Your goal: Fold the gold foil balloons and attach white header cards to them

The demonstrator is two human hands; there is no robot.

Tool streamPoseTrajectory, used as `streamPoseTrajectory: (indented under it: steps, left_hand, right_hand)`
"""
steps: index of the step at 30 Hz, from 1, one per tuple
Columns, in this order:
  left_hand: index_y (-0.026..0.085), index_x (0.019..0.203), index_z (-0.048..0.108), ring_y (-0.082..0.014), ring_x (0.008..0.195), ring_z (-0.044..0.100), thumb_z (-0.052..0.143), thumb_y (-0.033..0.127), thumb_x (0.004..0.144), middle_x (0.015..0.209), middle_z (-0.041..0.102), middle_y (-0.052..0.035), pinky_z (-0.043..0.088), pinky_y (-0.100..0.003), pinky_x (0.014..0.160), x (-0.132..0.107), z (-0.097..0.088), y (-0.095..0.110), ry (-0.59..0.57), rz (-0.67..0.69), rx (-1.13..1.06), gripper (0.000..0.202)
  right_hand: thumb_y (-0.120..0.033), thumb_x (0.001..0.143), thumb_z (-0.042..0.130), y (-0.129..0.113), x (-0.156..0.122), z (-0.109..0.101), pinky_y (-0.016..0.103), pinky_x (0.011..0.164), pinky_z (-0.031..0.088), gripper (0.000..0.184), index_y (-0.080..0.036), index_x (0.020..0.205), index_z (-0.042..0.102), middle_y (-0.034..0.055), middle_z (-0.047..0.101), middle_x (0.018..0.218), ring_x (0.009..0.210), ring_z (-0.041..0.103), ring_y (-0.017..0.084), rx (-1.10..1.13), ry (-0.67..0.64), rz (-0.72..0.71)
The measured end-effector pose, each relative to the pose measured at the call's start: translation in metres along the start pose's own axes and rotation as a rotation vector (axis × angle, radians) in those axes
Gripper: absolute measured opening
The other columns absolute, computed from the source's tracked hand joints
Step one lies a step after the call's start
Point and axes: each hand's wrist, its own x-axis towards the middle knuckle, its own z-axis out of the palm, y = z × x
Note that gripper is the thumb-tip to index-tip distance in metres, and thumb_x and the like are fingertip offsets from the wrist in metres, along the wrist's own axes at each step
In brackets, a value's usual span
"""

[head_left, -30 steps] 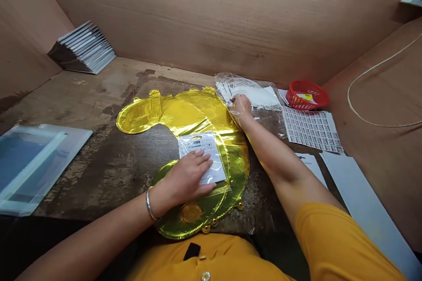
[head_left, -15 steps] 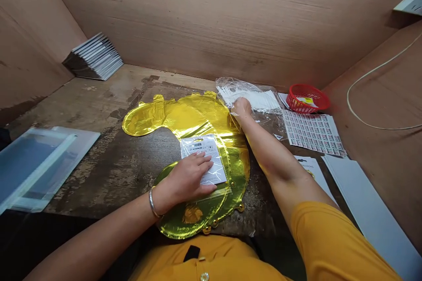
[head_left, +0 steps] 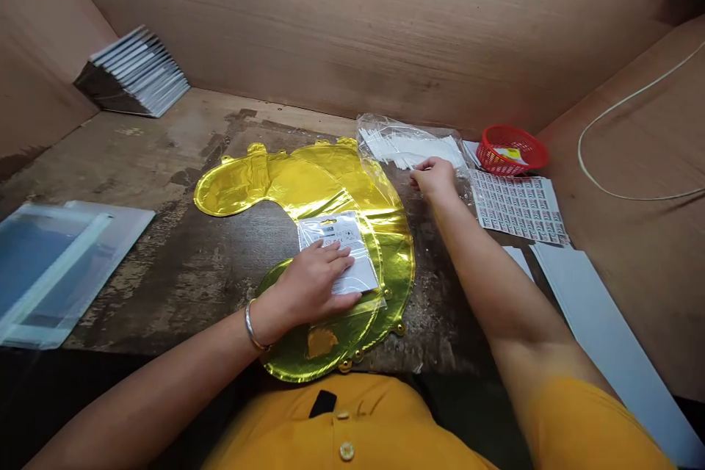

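A shiny gold foil balloon (head_left: 324,187), flat and curved, lies on the worn dark table. On top of it rests a printed card in a clear plastic sleeve (head_left: 358,264). My left hand (head_left: 313,279) lies flat over this card, its fingers spread and pressing lightly on it. My right hand (head_left: 437,180) is at the near edge of a clear bag of thin white sticks (head_left: 405,147), thumb and fingertips pinched together. What sits between those fingertips is too small to make out.
A red basket (head_left: 510,150) and a sheet of small printed labels (head_left: 518,205) are at the right, above long white cards (head_left: 606,330). Clear plastic sleeves (head_left: 66,272) lie at the left. A stack of folded cards (head_left: 135,73) stands in the back left corner.
My right hand has drawn back from the bag of white sticks, moving right, and its fingers are now pinched. The left hand stays on the card. The whole view has shifted slightly.
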Motion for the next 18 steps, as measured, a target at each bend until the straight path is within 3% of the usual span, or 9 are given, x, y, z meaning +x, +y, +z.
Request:
streamPoseTrajectory:
  steps: [4,7,12,14,18]
  left_hand:
    - [0.013,0.111,0.066,-0.0348,0.115,0.061,0.063,0.049,0.083,0.121,0.066,-0.0169,0.035,-0.061,0.105,0.001,-0.001,0.001,-0.004,0.001,-0.001,0.046]
    - [0.014,0.112,0.066,-0.0345,0.117,0.060,0.063,0.050,0.083,0.122,0.066,-0.0171,0.033,-0.060,0.106,0.001,-0.002,0.002,-0.016,-0.017,-0.022,0.046]
    - [0.017,0.115,0.065,-0.0301,0.116,0.060,0.057,0.054,0.087,0.122,0.066,-0.0127,0.032,-0.053,0.108,0.001,-0.004,0.003,-0.024,-0.055,-0.030,0.046]
    - [0.019,0.112,0.066,-0.0276,0.110,0.062,0.053,0.054,0.090,0.116,0.069,-0.0105,0.034,-0.050,0.106,0.002,-0.004,0.003,-0.027,-0.062,-0.032,0.044]
    - [0.021,0.104,0.068,-0.0235,0.094,0.065,0.051,0.054,0.091,0.103,0.072,-0.0064,0.037,-0.045,0.103,0.003,-0.006,0.004,-0.005,-0.087,-0.038,0.039]
  right_hand:
    - [-0.017,0.076,0.060,0.029,-0.051,-0.024,0.030,0.062,0.050,0.012,-0.014,0.084,0.068,0.0067,0.070,0.072,0.067,0.064,0.020,0.058,0.015,0.025]
    - [-0.020,0.078,0.058,0.037,-0.102,-0.044,0.033,0.069,0.052,0.013,-0.016,0.085,0.068,0.0059,0.070,0.076,0.072,0.066,0.021,0.181,0.050,-0.038]
    - [-0.029,0.085,0.060,0.019,-0.213,-0.082,0.044,0.083,0.053,0.012,-0.025,0.087,0.070,0.0061,0.073,0.087,0.081,0.068,0.025,0.235,0.189,-0.219]
    - [-0.030,0.086,0.061,0.008,-0.255,-0.092,0.050,0.098,0.048,0.008,-0.029,0.082,0.068,0.0026,0.073,0.080,0.074,0.068,0.023,0.218,0.215,-0.263]
    - [-0.021,0.085,0.062,-0.003,-0.305,-0.097,0.054,0.109,0.040,0.015,-0.031,0.074,0.062,-0.0047,0.068,0.065,0.055,0.063,0.015,0.238,0.147,-0.435]
